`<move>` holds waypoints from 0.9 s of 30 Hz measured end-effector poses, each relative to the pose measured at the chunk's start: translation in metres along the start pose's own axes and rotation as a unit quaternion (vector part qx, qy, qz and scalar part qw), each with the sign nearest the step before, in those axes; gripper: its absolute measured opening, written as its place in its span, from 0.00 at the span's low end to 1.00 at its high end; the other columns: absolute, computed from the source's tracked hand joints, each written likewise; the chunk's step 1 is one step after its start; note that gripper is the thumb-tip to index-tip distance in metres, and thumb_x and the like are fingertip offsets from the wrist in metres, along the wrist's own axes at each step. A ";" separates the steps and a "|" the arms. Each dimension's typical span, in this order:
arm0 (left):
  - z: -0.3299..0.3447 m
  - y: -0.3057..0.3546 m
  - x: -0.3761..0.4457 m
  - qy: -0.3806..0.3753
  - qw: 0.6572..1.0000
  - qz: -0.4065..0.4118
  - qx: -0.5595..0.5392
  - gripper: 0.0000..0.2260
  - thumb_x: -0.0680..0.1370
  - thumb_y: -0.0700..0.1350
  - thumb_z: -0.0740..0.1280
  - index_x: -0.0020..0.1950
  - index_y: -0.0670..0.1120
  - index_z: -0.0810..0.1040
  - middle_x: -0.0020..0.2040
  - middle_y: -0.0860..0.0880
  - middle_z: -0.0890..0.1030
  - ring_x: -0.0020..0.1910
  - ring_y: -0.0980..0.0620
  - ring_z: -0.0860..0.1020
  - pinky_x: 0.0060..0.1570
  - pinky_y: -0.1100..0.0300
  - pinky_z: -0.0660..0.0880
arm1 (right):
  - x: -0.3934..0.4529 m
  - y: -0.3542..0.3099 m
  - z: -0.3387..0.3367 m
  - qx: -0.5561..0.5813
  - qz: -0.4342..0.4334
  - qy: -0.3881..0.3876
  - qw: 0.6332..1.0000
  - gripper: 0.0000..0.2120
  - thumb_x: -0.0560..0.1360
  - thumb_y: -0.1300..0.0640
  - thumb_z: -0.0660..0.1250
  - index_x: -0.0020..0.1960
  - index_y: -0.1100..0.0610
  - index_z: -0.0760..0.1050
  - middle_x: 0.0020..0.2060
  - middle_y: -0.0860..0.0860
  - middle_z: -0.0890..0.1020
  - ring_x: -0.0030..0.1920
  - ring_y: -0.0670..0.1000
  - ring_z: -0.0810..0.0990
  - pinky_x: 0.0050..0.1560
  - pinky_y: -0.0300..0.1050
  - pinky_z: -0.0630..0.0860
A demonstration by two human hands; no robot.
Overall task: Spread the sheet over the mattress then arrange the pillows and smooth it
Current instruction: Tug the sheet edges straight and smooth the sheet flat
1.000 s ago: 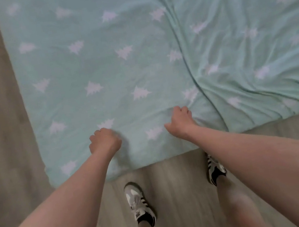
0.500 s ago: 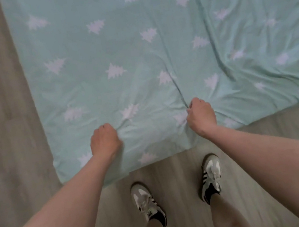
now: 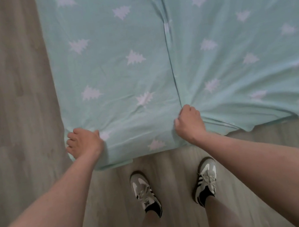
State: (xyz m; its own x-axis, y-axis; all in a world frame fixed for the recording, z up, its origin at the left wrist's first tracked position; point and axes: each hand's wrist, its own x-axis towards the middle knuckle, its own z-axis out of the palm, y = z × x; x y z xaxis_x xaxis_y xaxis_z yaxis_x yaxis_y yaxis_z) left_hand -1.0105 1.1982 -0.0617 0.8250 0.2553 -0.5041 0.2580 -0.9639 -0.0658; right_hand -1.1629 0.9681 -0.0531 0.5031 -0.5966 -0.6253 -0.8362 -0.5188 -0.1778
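Two hands point(image 3: 137, 131) gripping sheet point(image 3: 116, 59), crease running away

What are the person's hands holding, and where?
Both grip the sheet near its foot edge: left hand at the corner, right hand at the long crease.

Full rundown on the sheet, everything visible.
The sheet is pale mint fabric, thin and soft-looking, printed with white tree shapes. It lies spread flat, reaching past the top and right of the view; its left and near edges show against the grey wood-look floor. One long crease runs up from the right hand, which grips a bunch of it. Wrinkles fan out there. The left hand rests at the near-left corner.
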 end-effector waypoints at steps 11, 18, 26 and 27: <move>-0.021 -0.034 0.019 -0.068 0.989 0.125 0.026 0.14 0.74 0.40 0.62 0.59 0.40 0.71 0.61 0.36 0.77 0.60 0.34 0.76 0.53 0.47 0.73 | -0.017 -0.041 0.035 -0.079 -0.037 -0.030 0.996 0.15 0.75 0.63 0.59 0.60 0.65 0.71 0.59 0.62 0.75 0.60 0.64 0.74 0.58 0.54 0.72; -0.046 -0.075 0.033 -0.069 0.992 0.099 -0.033 0.20 0.73 0.44 0.62 0.65 0.44 0.72 0.62 0.38 0.78 0.59 0.34 0.77 0.55 0.47 0.74 | -0.047 -0.090 0.049 -0.057 -0.102 -0.103 0.988 0.13 0.73 0.64 0.60 0.57 0.65 0.71 0.57 0.64 0.76 0.58 0.64 0.76 0.54 0.51 0.71; -0.051 -0.105 0.050 -0.069 0.994 0.036 -0.074 0.13 0.76 0.44 0.63 0.57 0.39 0.74 0.57 0.37 0.79 0.56 0.35 0.78 0.53 0.47 0.75 | -0.057 -0.108 0.066 -0.062 -0.096 -0.130 0.985 0.10 0.77 0.61 0.58 0.57 0.64 0.70 0.56 0.62 0.77 0.56 0.63 0.76 0.47 0.48 0.68; -0.044 -0.103 0.049 -0.102 0.987 0.024 -0.125 0.15 0.77 0.46 0.64 0.59 0.38 0.74 0.59 0.36 0.79 0.57 0.36 0.78 0.54 0.48 0.75 | -0.058 -0.106 0.068 -0.063 -0.094 -0.136 0.984 0.11 0.78 0.60 0.58 0.57 0.63 0.71 0.56 0.61 0.77 0.56 0.62 0.77 0.47 0.48 0.68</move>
State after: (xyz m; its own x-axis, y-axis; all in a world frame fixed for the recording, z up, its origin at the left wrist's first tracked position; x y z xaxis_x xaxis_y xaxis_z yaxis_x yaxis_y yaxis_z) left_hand -0.9744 1.3138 -0.0421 0.7276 0.1648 -0.6659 0.3587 -0.9188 0.1646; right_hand -1.1187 1.0996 -0.0499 0.5546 -0.3057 -0.7739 -0.6923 -0.6856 -0.2253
